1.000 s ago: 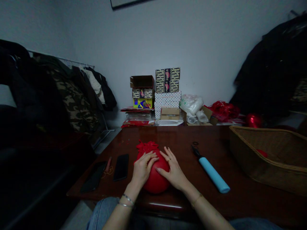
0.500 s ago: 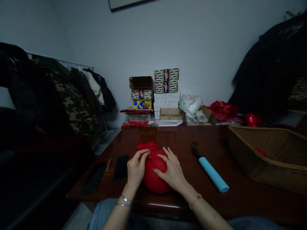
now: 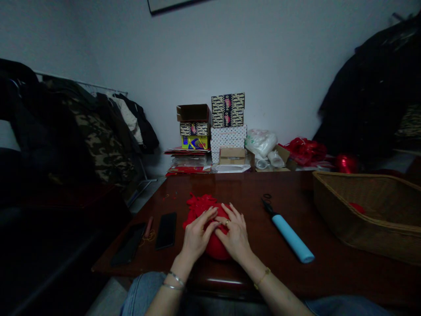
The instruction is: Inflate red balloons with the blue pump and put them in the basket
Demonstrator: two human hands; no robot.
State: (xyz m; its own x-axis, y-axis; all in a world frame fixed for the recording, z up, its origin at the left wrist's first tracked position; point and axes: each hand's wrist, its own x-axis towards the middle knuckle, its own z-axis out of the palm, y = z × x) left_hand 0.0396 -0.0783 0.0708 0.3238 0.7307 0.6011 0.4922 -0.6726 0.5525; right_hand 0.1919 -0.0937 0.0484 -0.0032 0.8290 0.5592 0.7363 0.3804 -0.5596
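Note:
A red inflated balloon [image 3: 216, 246] rests on the dark wooden table [image 3: 250, 188] near its front edge. My left hand [image 3: 196, 237] lies on the balloon's left top, fingers curved round it. My right hand [image 3: 234, 233], with a ring on one finger, presses on its right top. The fingertips of both hands meet over the middle, hiding most of the balloon. Just behind the balloon lies a heap of flat red balloons [image 3: 198, 202].
A light blue hand pump [image 3: 289, 236] with a black nozzle lies to the right. A wicker basket [image 3: 368, 215] stands at the right edge. Two dark phones [image 3: 166, 229] and a pen lie to the left. Stacked boxes [image 3: 226, 127] and bags sit behind the table.
Both hands have closed in over the top of the balloon, and less of it shows between them than before. Nothing else on the table has moved.

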